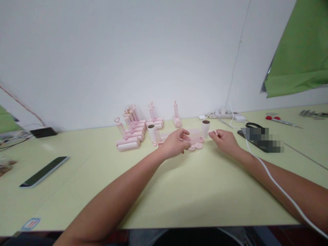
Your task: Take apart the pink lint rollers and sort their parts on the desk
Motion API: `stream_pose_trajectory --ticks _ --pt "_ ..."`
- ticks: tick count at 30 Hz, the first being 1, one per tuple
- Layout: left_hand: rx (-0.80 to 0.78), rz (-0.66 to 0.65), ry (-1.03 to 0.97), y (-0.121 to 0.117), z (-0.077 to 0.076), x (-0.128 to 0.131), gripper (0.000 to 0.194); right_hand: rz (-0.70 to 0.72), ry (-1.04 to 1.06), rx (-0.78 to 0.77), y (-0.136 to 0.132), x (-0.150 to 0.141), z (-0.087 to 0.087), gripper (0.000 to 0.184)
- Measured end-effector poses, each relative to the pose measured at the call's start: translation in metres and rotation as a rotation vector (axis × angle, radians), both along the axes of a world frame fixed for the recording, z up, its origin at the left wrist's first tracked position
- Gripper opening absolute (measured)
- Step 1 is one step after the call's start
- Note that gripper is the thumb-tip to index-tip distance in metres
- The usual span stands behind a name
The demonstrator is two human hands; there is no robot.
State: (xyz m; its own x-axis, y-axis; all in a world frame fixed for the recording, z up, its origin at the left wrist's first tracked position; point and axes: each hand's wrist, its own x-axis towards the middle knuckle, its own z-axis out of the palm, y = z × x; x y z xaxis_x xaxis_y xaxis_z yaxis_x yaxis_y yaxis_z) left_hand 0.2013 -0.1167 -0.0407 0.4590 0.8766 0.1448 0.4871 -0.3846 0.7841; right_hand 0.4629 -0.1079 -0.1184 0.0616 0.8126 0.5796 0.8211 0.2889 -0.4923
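My left hand [176,142] hovers over several loose pink plastic parts, its fingers curved and apart, with nothing visible in it. Close by its fingertips lie flat round pink discs [198,146] and a long pink shell [196,140], partly hidden behind the hand. My right hand [226,140] is closed in a pinch on a small pale pink piece [213,132], too small to name. Just beyond that pinch stands a white roll [205,129] with a dark core. Another white roll [151,132] stands upright left of my left hand.
Several pink lint rollers [129,143] with upright handles form a row at the left back, and another pink roller [176,118] stands near the wall. A power strip [222,115], scissors [282,120] and a white cable [271,177] are on the right. A dark flat device [44,172] lies left.
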Motion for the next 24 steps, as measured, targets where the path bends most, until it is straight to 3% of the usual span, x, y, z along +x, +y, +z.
stream_pose_trajectory --ticks 3,5,10,16,24 --pt "0.200 0.071 0.075 0.020 0.008 0.037 0.032 -0.147 -0.050 -0.108 0.012 0.015 -0.002 0.051" --pt "0.281 0.101 0.099 0.033 0.009 0.062 0.033 -0.172 -0.087 -0.188 0.020 0.025 -0.004 0.051" --pt "0.373 0.083 0.154 0.059 -0.006 0.108 0.045 -0.171 -0.169 -0.347 0.034 0.044 -0.012 0.046" --pt "0.400 0.165 0.314 0.079 -0.021 0.123 0.064 -0.176 -0.257 -0.457 0.040 0.043 -0.018 0.050" --pt "0.346 0.159 0.358 0.087 -0.025 0.121 0.065 -0.180 -0.353 -0.480 0.040 0.029 -0.018 0.046"
